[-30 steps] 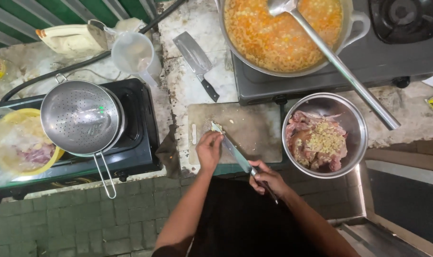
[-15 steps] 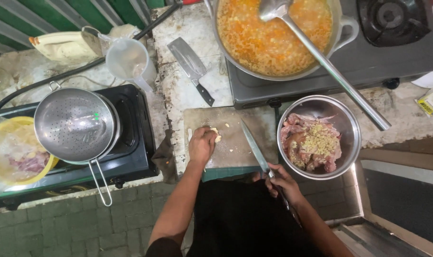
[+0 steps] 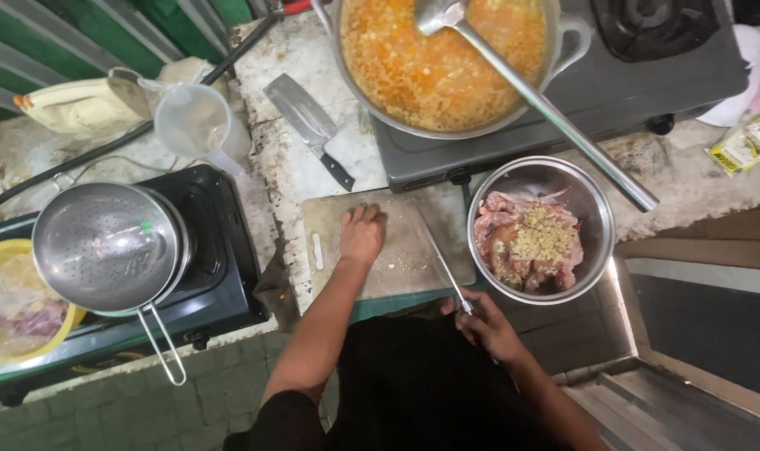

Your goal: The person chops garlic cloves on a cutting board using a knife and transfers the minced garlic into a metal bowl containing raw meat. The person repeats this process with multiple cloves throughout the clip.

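1. On the worn wooden cutting board (image 3: 396, 250), the left hand (image 3: 362, 236) presses flat, fingers together.
2. Right hand (image 3: 486, 326) is clamped on the slim steel knife (image 3: 441, 260), its blade lying across the board.
3. Likely light, stiff, sharp; best gripped at the handle.

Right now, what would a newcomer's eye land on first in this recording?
Most striking is the big metal pot of orange stew on the grey stove at top centre, a long steel ladle leaning out of it. Below, the left hand rests on the worn wooden cutting board while the right hand holds a slim knife. Right of the board sits a steel bowl of raw meat.
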